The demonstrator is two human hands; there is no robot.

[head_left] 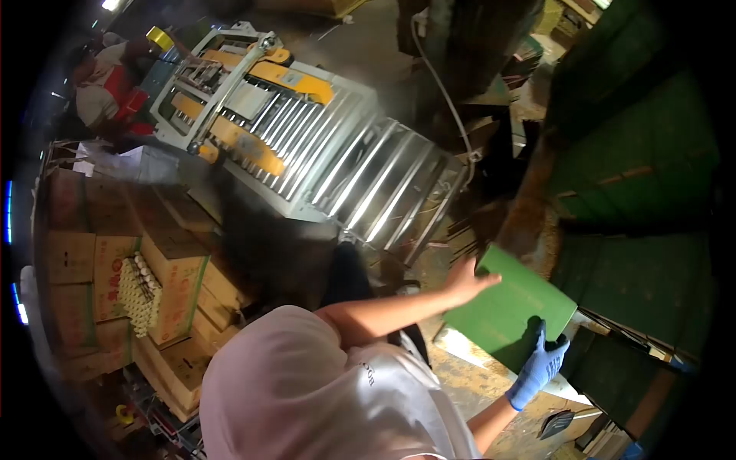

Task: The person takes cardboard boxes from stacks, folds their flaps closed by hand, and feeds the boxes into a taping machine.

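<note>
A flat-faced green box (510,307) lies tilted in front of me, to the right of my body. My left hand (466,282), bare, rests on its far left edge, thumb on the top face and the other fingers partly hidden. My right hand (539,366), in a blue knitted glove, holds the near right edge with fingers spread over the face. Beneath the box, a pale surface (468,349) shows at its near edge. Whether the box bears on it I cannot tell.
A roller conveyor (368,184) with a yellow-armed machine (291,80) stands ahead. Cardboard cartons (176,291) are stacked at left, a bundle of pale round-ended pieces (139,295) against them. Green stacks (629,291) rise at right. Another person (107,92) is at far left.
</note>
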